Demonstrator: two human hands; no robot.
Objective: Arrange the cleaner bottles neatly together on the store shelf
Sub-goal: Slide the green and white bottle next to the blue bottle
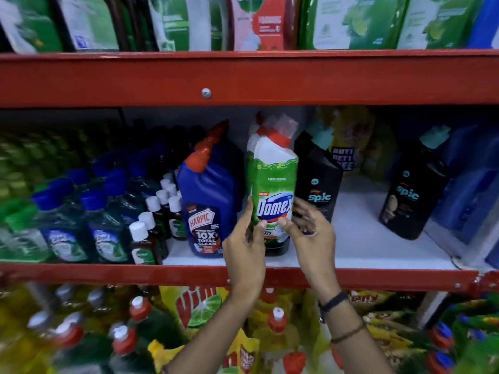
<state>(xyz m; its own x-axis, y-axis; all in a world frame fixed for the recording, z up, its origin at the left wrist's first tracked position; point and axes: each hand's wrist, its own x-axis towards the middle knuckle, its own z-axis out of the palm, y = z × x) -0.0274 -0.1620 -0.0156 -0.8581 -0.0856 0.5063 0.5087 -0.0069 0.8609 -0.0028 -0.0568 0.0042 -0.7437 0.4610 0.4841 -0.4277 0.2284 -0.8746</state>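
A green and white Domex bottle (272,182) with a red collar stands upright on the white middle shelf (364,244). My left hand (244,247) grips its left side, and my right hand (310,233) holds its right side with the thumb on the label. A blue Harpic bottle (208,201) stands just left of it. One black Spic bottle (318,182) leans close on the right, and a second black Spic bottle (413,190) stands farther right with bare shelf between them.
Small dark white-capped bottles (154,225) and blue-capped green bottles (67,220) fill the shelf's left part. A red shelf beam (243,79) runs overhead and another red edge (135,273) below. Pouches and red-capped bottles (140,309) crowd the lower shelf.
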